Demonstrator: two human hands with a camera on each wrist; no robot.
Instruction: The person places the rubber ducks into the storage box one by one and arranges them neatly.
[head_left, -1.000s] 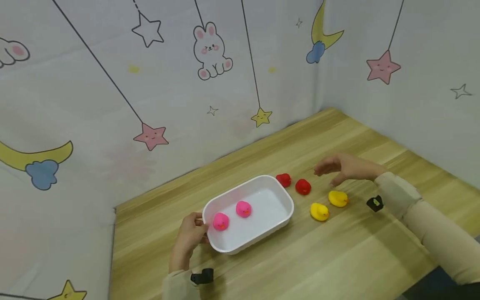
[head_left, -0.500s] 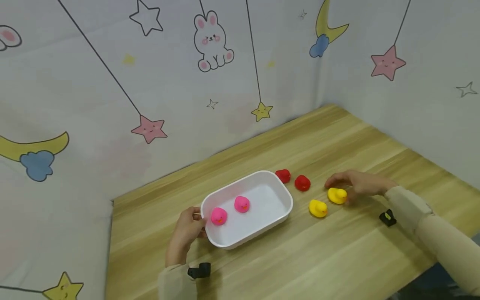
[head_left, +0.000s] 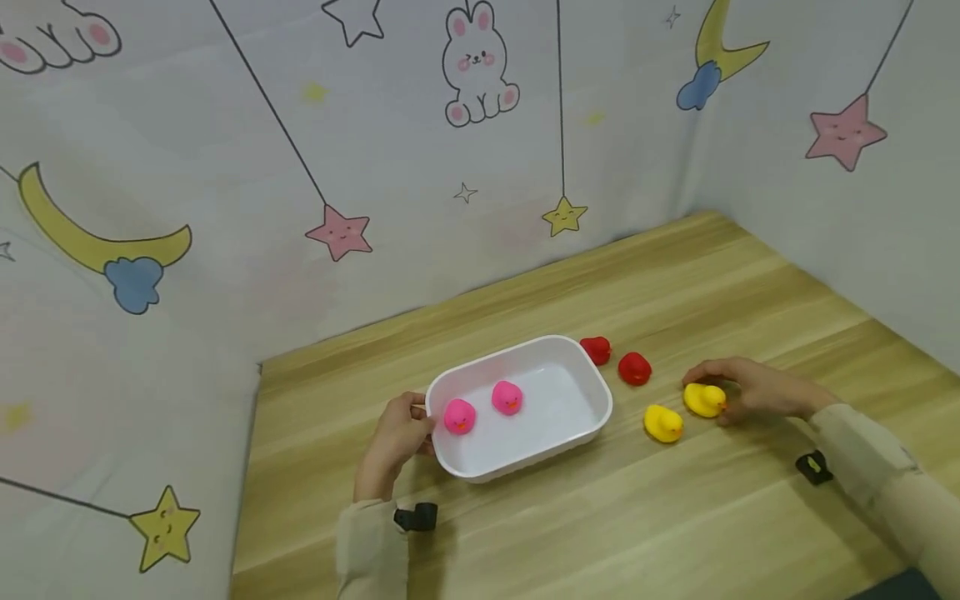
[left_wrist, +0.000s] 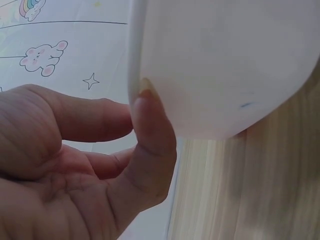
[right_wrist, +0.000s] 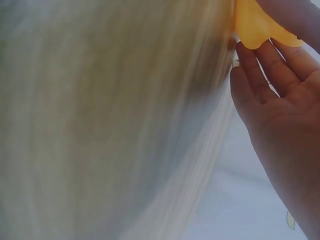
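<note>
Right hand (head_left: 757, 390): fingers curled round the far yellow duck (head_left: 704, 399) on the table (head_left: 675, 517), right of the tub.
Left hand (head_left: 397, 437): thumb and fingers pinch the left rim of the white tub (head_left: 596, 417).
Tub contents: 2 pink ducks (head_left: 460, 416).
Loose: 1 more yellow duck (head_left: 663, 422), 2 red ducks (head_left: 634, 367).
Risk: the soft duck may squirt out of a tight pinch; the sleeve could knock the near yellow duck; a pull on the rim could tilt the tub.

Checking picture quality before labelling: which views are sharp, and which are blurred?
Head view: even light, sharp ducks and white tray. Left wrist view: tray wall and left hand close, soft. Right wrist view: table smeared, yellow duck out of focus by the right hand.
</note>
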